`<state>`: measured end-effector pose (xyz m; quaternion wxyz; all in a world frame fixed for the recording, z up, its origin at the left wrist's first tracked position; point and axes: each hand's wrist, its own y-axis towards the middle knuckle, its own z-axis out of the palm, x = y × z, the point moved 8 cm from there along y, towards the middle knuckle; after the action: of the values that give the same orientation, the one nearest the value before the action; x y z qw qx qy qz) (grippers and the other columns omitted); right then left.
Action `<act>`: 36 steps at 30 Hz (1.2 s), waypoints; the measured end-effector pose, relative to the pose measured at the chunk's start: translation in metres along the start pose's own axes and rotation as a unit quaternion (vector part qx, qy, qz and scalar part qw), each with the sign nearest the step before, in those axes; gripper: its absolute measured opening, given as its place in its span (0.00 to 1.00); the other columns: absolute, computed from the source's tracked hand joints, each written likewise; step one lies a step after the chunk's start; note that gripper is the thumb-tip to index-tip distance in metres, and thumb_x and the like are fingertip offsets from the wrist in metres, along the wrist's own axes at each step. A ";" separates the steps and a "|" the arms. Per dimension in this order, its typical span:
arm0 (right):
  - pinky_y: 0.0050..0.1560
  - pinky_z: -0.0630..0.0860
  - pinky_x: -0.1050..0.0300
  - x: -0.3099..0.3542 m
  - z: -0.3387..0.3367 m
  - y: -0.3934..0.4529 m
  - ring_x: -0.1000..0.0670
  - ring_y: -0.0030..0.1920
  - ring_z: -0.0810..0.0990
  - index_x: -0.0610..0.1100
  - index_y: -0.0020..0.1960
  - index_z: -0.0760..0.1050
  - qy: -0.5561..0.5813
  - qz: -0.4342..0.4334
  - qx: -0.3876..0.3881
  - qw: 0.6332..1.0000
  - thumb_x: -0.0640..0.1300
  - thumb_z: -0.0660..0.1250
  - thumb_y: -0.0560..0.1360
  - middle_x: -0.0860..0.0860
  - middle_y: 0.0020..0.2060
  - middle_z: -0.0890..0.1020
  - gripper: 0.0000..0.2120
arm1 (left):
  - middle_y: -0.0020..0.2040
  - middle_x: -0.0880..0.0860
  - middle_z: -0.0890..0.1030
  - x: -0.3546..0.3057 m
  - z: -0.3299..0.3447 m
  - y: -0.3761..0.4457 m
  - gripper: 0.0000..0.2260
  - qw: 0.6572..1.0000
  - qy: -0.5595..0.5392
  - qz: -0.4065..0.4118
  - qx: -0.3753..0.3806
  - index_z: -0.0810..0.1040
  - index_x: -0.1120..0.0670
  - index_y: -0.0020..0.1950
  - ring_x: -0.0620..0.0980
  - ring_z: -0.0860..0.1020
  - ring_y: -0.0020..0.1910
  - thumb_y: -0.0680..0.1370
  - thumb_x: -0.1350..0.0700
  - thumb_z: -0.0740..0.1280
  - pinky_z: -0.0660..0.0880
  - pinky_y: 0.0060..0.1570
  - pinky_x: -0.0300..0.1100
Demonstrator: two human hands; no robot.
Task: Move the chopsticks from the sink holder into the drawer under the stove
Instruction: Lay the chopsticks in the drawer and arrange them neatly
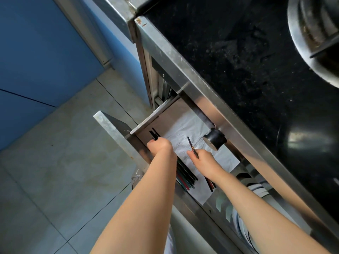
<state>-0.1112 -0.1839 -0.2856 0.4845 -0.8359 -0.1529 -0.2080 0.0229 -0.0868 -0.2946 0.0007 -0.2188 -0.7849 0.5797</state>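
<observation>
1. Over the open drawer [117,132], the left hand [159,145] grips a bundle of chopsticks [185,173] along the front wall; the right hand [203,160] pinches one chopstick [191,145].
2. Step in hand, I judge: laying them down. Next: lower, release.

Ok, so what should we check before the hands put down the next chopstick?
1. Drawer pulled open: ok.
2. White liner paper has bare room for more: ok.
3. Right hand grips a chopstick: ok.
4. Left hand holds the dark bundle of chopsticks at the drawer's left side: ok.
5. Bundle lying flat on the liner: cannot tell, the arm hides part.
6. Black knob on the stove front clear of the hands: ok.
</observation>
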 end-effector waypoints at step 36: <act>0.51 0.79 0.48 0.038 0.051 0.100 0.42 0.46 0.81 0.42 0.53 0.74 -0.069 -0.009 -0.008 0.998 0.47 0.62 0.78 0.42 0.47 0.81 0.10 | 0.34 0.51 0.77 -0.071 -0.085 -0.116 0.17 0.313 0.402 0.860 0.031 0.78 0.55 0.33 0.54 0.77 0.36 0.80 0.56 0.57 0.66 0.56 0.45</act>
<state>-0.0223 -0.1854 -0.3639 0.4641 -0.8506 -0.1918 -0.1557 0.0691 -0.0612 -0.1430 -0.1765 -0.9764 -0.0392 0.1179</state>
